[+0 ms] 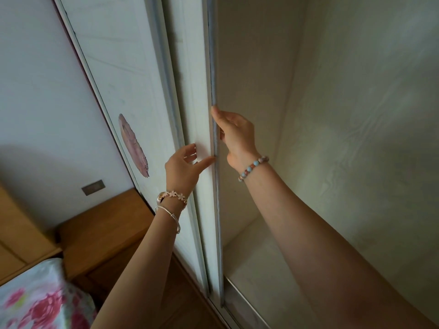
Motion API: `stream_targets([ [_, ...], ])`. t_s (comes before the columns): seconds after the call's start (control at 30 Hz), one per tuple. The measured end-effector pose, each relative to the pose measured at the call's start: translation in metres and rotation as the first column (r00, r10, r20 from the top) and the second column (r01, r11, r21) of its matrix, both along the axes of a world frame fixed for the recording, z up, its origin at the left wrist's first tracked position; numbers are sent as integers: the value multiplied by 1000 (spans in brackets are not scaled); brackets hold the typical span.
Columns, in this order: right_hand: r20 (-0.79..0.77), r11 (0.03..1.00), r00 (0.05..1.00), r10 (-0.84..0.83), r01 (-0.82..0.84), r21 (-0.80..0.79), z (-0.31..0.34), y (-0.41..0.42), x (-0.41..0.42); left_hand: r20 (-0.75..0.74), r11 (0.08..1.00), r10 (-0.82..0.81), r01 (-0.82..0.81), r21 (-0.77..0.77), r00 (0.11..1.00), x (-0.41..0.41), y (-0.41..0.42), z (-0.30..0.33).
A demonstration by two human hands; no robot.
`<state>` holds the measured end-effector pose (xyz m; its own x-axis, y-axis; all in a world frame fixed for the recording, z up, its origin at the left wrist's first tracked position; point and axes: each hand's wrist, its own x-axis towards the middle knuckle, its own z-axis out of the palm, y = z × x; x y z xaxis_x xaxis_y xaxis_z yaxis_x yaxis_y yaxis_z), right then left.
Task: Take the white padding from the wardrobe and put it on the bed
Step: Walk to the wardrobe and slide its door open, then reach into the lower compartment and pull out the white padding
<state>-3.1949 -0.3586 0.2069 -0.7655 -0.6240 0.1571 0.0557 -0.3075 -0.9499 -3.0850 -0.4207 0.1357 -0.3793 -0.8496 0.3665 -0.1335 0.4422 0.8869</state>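
at the lower left of the frame lay the bed with its floral cover, a wooden nightstand just beside it. at centre the left hand pressed relaxed fingers against the sliding door of the wardrobe. just right of it, the right hand gripped the door's edge. the white padding could not be seen.
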Motion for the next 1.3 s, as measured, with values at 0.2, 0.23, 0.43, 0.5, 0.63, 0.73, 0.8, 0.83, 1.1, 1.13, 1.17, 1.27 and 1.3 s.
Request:
stream_targets([
  [0.2, -41, 1000, 999, 23, -22, 19, 0, -23, -2, 92, 994, 99, -93, -64, 991, 1, -17, 1],
  [0.23, -48, 1000, 999, 22, -21, 20, 0, -26, -2, 99, 991, 116, -108, -77, 988, 0, -19, 1],
  [0.43, -75, 999, 997, 32, -29, 31, 2, -46, -3, 81, 990, 137, -139, 11, 987, -2, -30, 2],
  [0.5, -79, 999, 996, 41, -38, 40, 4, -51, -3, 98, 989, 144, -145, 6, 985, -3, -34, 2],
  [0.63, -87, 998, 995, 50, -46, 44, 4, -61, -1, 131, 987, 160, -161, -3, 978, -3, -42, 4],
  [0.73, -90, 998, 995, 52, -49, 34, 4, -67, -1, 135, 986, 167, -168, -2, 977, -5, -46, 6],
  [0.8, -97, 998, 994, 52, -49, 36, 5, -70, 1, 133, 984, 175, -176, -9, 976, -6, -46, 7],
  [0.83, -101, 998, 994, 50, -47, 35, 5, -70, 1, 130, 984, 177, -176, -17, 976, -6, -46, 7],
  [1.1, -92, 994, 990, 103, -105, -20, -5, -41, 0, -95, 965, -122, 141, 222, 988, 26, -32, 19],
  [1.13, -57, 992, 991, 118, -120, -39, -7, -34, 0, -153, 942, -147, 185, 278, 977, 32, -31, 23],
  [1.17, -9, 987, 989, 148, -149, -62, -9, -26, 0, -211, 917, -167, 230, 325, 963, 38, -29, 26],
  [1.27, 109, 962, 958, 266, -256, -99, -15, -1, 5, -357, 865, -181, 322, 386, 916, 54, -20, 32],
  [1.3, 130, 955, 947, 293, -282, -97, -18, 7, 8, -396, 853, -177, 341, 394, 901, 59, -16, 33],
])
